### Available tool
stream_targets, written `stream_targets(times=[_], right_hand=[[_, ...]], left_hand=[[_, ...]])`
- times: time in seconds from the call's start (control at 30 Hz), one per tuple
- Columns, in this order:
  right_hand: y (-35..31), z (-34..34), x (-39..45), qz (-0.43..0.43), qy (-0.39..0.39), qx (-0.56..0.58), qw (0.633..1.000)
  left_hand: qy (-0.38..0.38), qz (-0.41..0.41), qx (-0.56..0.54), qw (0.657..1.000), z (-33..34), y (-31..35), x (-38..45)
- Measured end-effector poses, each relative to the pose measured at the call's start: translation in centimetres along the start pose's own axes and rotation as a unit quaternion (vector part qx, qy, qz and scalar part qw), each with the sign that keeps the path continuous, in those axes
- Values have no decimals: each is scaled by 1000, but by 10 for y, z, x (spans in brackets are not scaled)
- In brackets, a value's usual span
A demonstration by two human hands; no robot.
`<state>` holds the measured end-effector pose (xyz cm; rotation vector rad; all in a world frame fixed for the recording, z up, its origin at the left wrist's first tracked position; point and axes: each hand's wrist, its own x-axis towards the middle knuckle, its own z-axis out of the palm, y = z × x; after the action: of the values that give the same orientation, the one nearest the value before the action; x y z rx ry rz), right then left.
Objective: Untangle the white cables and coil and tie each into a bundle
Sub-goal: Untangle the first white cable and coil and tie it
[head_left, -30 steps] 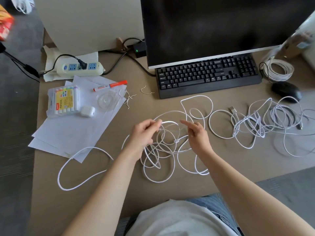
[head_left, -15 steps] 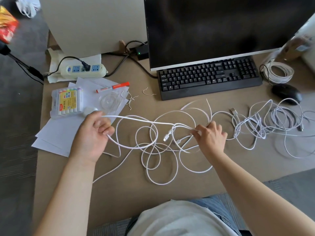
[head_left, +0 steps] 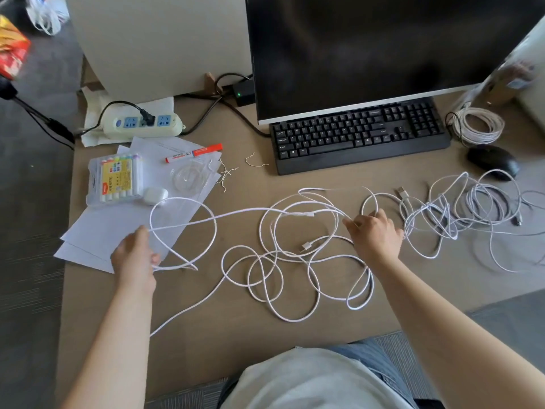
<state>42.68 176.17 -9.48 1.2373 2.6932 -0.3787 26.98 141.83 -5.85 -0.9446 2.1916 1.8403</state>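
Head view — both hands, left [head_left: 134,255] and right [head_left: 374,231], grip white cable [head_left: 236,212]; fingertips hidden.

The black flat monitor [head_left: 383,48] is cut off by the top edge. The loose white cable tangle [head_left: 477,208] on the right runs past the right edge. A blurred red-and-yellow packet [head_left: 11,51] is cropped at the left edge. Print on the clear plastic marker pack [head_left: 116,178] is too small to read.
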Motion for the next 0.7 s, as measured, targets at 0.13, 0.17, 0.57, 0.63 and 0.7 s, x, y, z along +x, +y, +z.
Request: stream_targets(times=[0.13,0.17,0.57,0.63,0.7], right_hand=[[0,6,-4,-77,-11,150,986],[0,8,-5,-92,-6,165,982],[6,18,-15,-177,84,242,950],[10,16,-15,-184,94,254,945],[13,15,-16,-195,101,268,938]], left_hand=[[46,119,323,938,9,-16,-7],[79,159,363,915,15,-16,-12],[-328,500,561,573,143,-30,-39],[-319,501,635,494,148,-29,-29],[-315,513,653,460,148,-27,-24]])
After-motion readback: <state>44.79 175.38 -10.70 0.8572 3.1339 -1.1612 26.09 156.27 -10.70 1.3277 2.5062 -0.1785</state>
